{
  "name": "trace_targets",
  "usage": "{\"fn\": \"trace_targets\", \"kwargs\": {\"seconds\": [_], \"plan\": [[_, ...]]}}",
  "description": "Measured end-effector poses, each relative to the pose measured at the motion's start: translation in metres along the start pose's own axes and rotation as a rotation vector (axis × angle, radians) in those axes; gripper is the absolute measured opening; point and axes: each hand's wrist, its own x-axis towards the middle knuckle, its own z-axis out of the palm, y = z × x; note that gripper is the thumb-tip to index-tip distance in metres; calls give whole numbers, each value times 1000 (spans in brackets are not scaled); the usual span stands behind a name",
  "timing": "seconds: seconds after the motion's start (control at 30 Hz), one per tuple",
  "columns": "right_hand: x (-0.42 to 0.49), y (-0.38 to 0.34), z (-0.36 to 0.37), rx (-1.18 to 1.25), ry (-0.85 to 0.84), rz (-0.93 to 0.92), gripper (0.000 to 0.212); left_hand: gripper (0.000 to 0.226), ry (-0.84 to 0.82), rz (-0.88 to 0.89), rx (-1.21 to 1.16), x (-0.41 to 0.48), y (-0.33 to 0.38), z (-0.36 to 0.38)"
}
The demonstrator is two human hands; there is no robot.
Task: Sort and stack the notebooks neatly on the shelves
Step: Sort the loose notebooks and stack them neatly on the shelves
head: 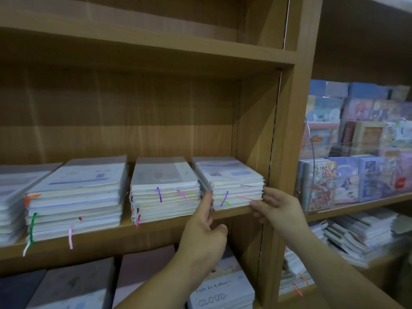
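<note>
— Honestly, that rightmost stack of notebooks (231,186) worried me. It sat right of centre in the frame, hard against the wooden upright (252,134), its front edge at the lip of the shelf (124,230).

— Worried how?

— One push too hard on a side, I reckoned, and the upper books could skew or slide into the neighbouring stack (165,190). Those loose ribbon markers (224,199) might have snagged too.

— And the hands?

— The left hand (204,230) had its fingers stretched out flat against the stack's left side, gripping nothing. The right hand (275,205) was half-open, fingertips touching the lower right corner, not closed on anything.
</note>
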Motion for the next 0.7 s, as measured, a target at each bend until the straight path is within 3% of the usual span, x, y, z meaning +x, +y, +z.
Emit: {"fn": "trace_targets", "kwargs": {"seconds": [0.17,0.33,0.5,0.53,0.63,0.7], "plan": [[2,-1,2,69,25,14,49,82,-13,-27,-111,3,-2,6],[0,-5,0,-11,15,2,48,74,1,1,-145,-3,0,-2],[-2,-2,0,-31,92,-9,60,36,-188,-59,-210,52,-28,-27],[-3,-2,1,-64,99,-25,57,35,-150,-100,-217,68,-39,-26],[-5,1,8,-24,90,-13,48,43,-88,-69,-245,63,-48,-28],[-10,5,13,34,91,10,50,63,-150,-120,-238,39,-30,-22]]}}
